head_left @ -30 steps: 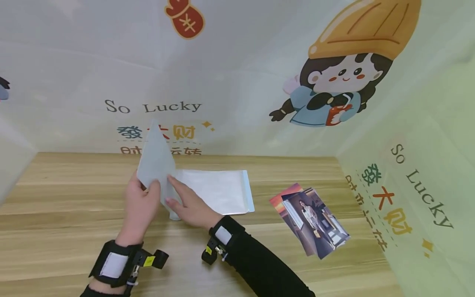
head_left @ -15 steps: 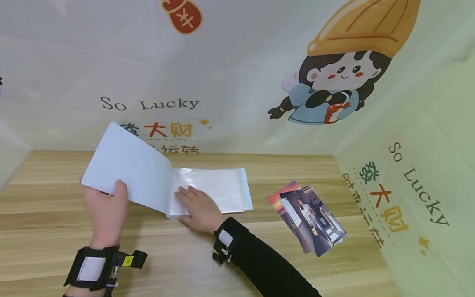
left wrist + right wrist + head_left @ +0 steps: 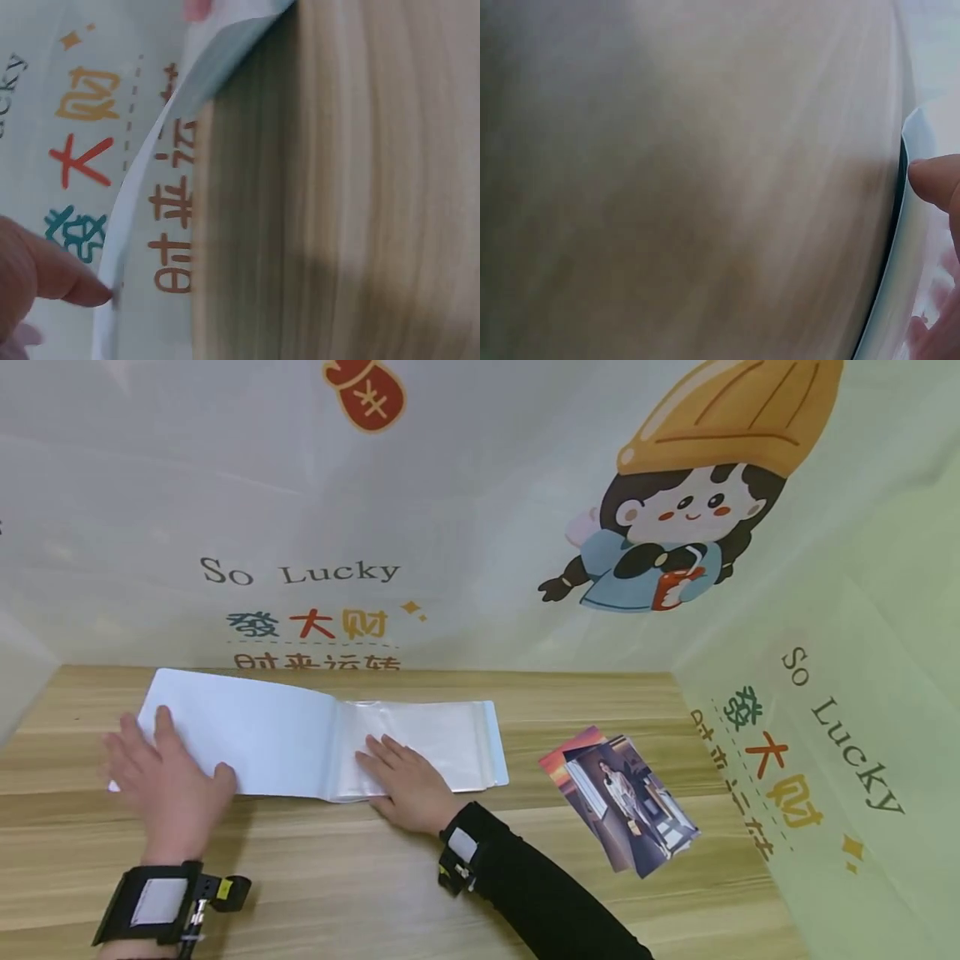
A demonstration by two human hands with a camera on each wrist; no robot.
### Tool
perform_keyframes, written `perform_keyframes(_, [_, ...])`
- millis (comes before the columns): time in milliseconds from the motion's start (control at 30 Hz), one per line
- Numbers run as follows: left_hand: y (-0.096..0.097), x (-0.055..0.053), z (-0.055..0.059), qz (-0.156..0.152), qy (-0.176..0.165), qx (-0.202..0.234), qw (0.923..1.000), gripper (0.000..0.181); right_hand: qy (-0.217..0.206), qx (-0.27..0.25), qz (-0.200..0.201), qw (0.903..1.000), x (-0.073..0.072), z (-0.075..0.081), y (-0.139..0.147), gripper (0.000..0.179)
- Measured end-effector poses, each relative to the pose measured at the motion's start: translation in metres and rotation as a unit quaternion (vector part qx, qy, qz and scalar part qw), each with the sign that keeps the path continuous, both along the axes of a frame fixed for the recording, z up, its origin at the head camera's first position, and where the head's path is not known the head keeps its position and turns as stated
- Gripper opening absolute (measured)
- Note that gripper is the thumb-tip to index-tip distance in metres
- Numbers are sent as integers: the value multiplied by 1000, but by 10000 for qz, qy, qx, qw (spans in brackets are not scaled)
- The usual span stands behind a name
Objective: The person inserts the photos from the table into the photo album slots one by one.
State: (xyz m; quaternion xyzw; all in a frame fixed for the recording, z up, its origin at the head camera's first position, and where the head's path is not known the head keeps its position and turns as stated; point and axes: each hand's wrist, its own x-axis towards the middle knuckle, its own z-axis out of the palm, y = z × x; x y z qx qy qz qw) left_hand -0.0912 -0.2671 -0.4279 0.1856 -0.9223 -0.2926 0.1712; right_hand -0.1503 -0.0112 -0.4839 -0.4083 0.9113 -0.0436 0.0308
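A photo album with clear sleeves [image 3: 442, 743] lies spread on the wooden table, its pale blue-white cover [image 3: 255, 735] turned out to the left. On that cover's left part rests my left hand [image 3: 168, 785], fingers spread. The left wrist view shows the thumb [image 3: 75, 281] at the cover's edge. My right hand [image 3: 412, 785] lies flat, fingers extended, over the sleeves close to the fold. In the right wrist view its thumb [image 3: 934, 180] touches the album's near edge.
Several overlapping photos [image 3: 622, 802] lie on the table [image 3: 360, 893] to the right of the album. A printed cloth backdrop [image 3: 465, 510] stands behind the table and along its right side.
The cover has swung from upright over to the left and down onto the table. My left hand went with it and its fingers spread. The right hand has flattened onto the sleeves.
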Motion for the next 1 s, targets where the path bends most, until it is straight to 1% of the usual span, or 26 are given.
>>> perform_keyframes(33, [0, -2, -3, -303, -265, -97, 9991, 85, -54, 5, -14, 10000, 0, 0, 1, 61])
perform_keyframes(100, [1, -7, -9, -829, -559, -259, 9946, 80, -171, 2, -36, 9998, -1, 0, 4, 62])
perform_keyframes(167, [4, -11, -14, -1191, -754, -298, 9896, 75, -255, 11, -43, 9997, -1, 1, 6, 62])
perform_keyframes(233, [8, -15, -18, -1446, -994, -222, 9842, 71, -293, 37, -39, 9996, -2, 2, 9, 62])
perform_keyframes(333, [13, -20, -23, -1699, -1383, -172, 9756, 67, -302, 105, 19, 9995, -4, 4, 14, 62])
perform_keyframes(467, [17, -25, -25, -1889, -1849, 30, 9644, 67, -453, 232, 144, 9986, -7, 10, 24, 61])
perform_keyframes(600, [18, -29, -27, -2022, -2186, 190, 9544, 69, -690, 350, 241, 9967, -13, 20, 42, 63])
perform_keyframes(667, [18, -30, -28, -2116, -2283, 173, 9502, 69, -761, 330, 173, 9964, -19, 23, 56, 67])
perform_keyframes(767, [16, -31, -30, -2231, -2368, 130, 9455, 70, -970, 35, -219, 9950, -28, 28, 88, 76])
perform_keyframes(833, [15, -31, -30, -2273, -2414, 125, 9434, 71, -1159, -185, -719, 9905, -34, 29, 115, 84])
perform_keyframes(867, [15, -31, -31, -2273, -2428, 132, 9430, 71, -1321, -348, -1037, 9852, -37, 32, 129, 88])
perform_keyframes(933, [14, -30, -31, -2265, -2458, 160, 9424, 71, -1431, -533, -1683, 9738, -43, 33, 160, 97])
perform_keyframes(1000, [13, -30, -31, -2295, -2458, 145, 9416, 71, -1626, -540, -2434, 9547, -46, 38, 192, 103])
